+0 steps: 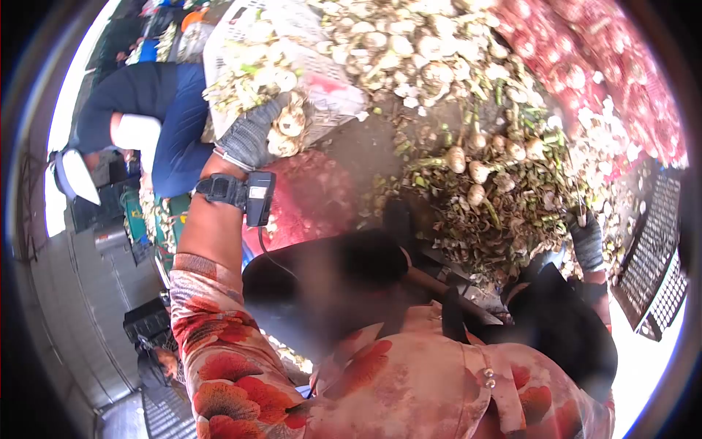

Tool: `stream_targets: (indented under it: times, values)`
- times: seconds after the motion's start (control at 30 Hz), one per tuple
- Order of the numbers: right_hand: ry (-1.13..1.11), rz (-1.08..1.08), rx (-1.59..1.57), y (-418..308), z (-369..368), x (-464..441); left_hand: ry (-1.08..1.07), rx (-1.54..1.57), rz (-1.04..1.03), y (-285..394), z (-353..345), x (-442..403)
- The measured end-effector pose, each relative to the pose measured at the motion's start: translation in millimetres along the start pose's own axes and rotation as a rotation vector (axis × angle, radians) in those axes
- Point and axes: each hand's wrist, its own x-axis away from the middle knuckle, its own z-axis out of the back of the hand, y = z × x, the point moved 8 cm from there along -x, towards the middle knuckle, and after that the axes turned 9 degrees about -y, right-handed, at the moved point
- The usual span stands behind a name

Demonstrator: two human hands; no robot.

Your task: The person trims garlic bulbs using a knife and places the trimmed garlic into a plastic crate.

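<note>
My left hand (252, 137), in a grey glove, reaches out to the near side of a white plastic crate (336, 99). Its fingers are closed round garlic bulbs (291, 123), just at the heap of garlic inside the crate. Far to the right, my right hand (587, 243), also gloved in grey, is closed beside the pile of garlic stalks and leaves (504, 212). Something small and pale pokes out above its fingers; I cannot make out what it is. Several loose garlic bulbs (477, 173) with stems lie on the pile between my hands.
A large garlic heap (431, 51) spreads across the back. Red mesh sacks (585, 51) stand at back right, and red mesh (311, 194) lies below my left hand. A dark crate (651, 249) is at the right. Another person (139, 110) bends over at the left.
</note>
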Motion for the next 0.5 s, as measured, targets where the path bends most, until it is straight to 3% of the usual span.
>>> stream_targets:
  times: [0.03, 0.07, 0.1, 0.23, 0.27, 0.33, 0.37, 0.4, 0.47, 0.5]
  values:
    - [-0.011, 0.033, -0.002, 0, -2, -3, 0.094, 0.864, 0.259, -37, 7, 30]
    - [0.009, 0.1, 0.032, -4, -2, -3, 0.102, 0.834, 0.41, -63, 24, 58]
    - [-0.009, 0.016, 0.161, -1, -1, -4, 0.135, 0.658, 0.41, -85, 47, 83]
    - [0.009, 0.103, 0.451, -18, 0, 0, 0.303, 0.767, 0.627, -135, 78, 184]
    - [0.006, 0.112, 0.376, -21, 3, 3, 0.233, 0.121, 0.739, -167, 92, 207]
    - [0.018, 0.216, 0.096, 8, 3, -4, 0.26, -0.093, 0.779, -195, 90, 243]
    - [-0.04, 0.213, 0.62, 41, 11, -21, 0.384, 0.162, 0.812, -211, 79, 260]
    - [-0.115, 0.095, 0.024, 65, 16, -29, 0.572, 0.526, 0.833, -219, 58, 272]
    - [-0.216, 0.013, 0.475, 78, 24, -36, 0.809, 0.92, 0.89, -227, 16, 281]
    - [-0.212, 0.017, 0.389, 64, 23, -33, 0.805, 0.929, 0.924, -228, 2, 276]
